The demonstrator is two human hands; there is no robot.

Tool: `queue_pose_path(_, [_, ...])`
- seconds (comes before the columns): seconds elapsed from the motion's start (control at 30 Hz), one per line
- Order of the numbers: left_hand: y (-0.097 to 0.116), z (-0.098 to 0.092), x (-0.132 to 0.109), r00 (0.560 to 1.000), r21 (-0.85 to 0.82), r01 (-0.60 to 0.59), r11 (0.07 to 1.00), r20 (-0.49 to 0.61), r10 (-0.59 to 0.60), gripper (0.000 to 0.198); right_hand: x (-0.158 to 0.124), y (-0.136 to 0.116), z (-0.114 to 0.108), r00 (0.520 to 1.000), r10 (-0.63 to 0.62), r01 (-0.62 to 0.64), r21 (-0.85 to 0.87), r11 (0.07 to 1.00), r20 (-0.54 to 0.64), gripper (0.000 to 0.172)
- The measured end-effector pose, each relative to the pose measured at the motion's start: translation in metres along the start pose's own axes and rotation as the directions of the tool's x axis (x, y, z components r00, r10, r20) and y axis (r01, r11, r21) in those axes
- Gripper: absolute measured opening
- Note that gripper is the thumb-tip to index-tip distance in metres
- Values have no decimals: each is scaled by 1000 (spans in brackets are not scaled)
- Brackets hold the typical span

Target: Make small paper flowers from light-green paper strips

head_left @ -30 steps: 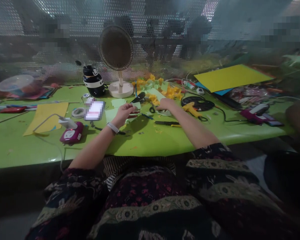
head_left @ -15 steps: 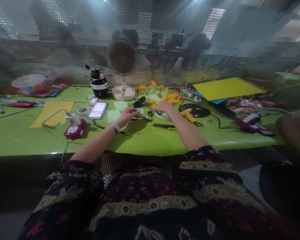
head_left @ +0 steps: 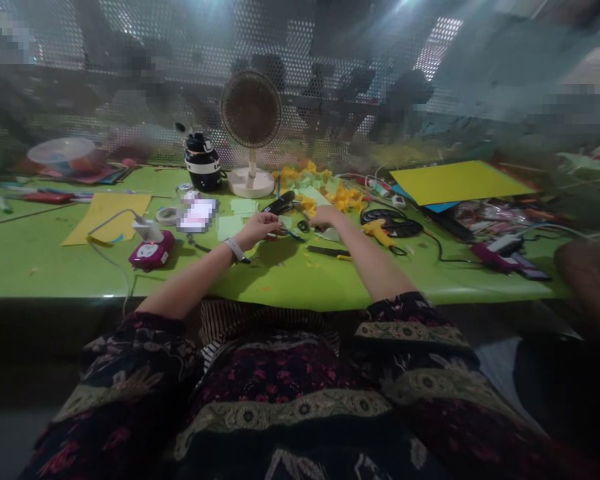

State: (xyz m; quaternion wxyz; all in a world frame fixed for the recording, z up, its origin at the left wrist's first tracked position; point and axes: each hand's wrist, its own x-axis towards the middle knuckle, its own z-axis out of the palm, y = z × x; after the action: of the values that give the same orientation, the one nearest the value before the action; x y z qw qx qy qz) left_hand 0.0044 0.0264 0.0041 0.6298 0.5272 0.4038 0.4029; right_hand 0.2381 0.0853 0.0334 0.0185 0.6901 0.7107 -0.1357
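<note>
My left hand [head_left: 259,230], with a pale band at the wrist, is closed, its fingertips pinching a small light green paper piece [head_left: 285,221]. Just across from it, my right hand [head_left: 327,218] reaches down with curled fingers beside dark scissors [head_left: 303,227]; its fingertips are partly hidden, so what they grip cannot be made out. Orange-yellow paper flowers [head_left: 344,197] and green paper scraps lie behind the right hand. A black stapler-like tool [head_left: 279,201] rests behind the left hand. Light green paper sheets [head_left: 229,227] lie beside the left hand.
A craft knife [head_left: 329,252] and a yellow glue gun [head_left: 377,232] lie right of centre. A white fan [head_left: 251,181] and black bottle [head_left: 203,167] stand behind. At left are a phone [head_left: 198,215] and a purple power socket [head_left: 151,253]. Another person's arm [head_left: 587,267] is at right.
The view has shifted slightly, moving the table things a little to the right. Both hands stay in nearly the same places, the left still pinching the green paper.
</note>
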Motion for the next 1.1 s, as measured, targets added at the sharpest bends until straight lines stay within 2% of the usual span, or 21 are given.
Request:
queue_pose_path(0.2, [-2, -1, 0, 999, 1, 14, 1000, 43, -14, 19, -9, 7, 2, 996, 94, -94, 273, 957, 13, 26])
queue_pose_path(0.3, [-4, -2, -2, 1000, 8, 5, 1000, 14, -5, 14, -14, 11, 5, 990, 139, -139, 430, 892, 31, 26])
queue_pose_path(0.4, [-5, -2, -6, 999, -21, -9, 1000, -36, 8, 11, -19, 16, 4, 984, 171, -175, 554, 814, 59, 33])
queue_pose_path(0.53, [-6, -3, -12, 996, -102, -24, 995, -88, 15, 19, -27, 26, 1, 984, 170, -164, 667, 727, 58, 31])
queue_pose_path(0.67, [-8, -5, -14, 996, -166, -26, 986, -85, 11, 24, -39, 30, 0, 992, 116, -114, 735, 669, 49, 25])
queue_pose_path(0.8, [-9, -8, -13, 996, -192, -15, 981, -89, -3, 22, -53, 15, 2, 1000, -8, -14, 836, 549, 22, 27])
queue_pose_path(0.9, [-9, -8, -13, 996, -203, -18, 979, -84, 1, 15, -64, -3, 8, 996, -86, 16, 847, 532, 34, 36])
queue_pose_path(1.0, [-9, -9, -13, 997, -212, -25, 977, -80, 8, 14, -76, -17, 16, 993, -110, 18, 855, 518, 45, 40])
queue_pose_path(1.1, [-10, -11, -13, 998, -213, -40, 976, -50, 30, 15, -82, -23, 25, 996, -84, 48, 888, 456, -11, 41])
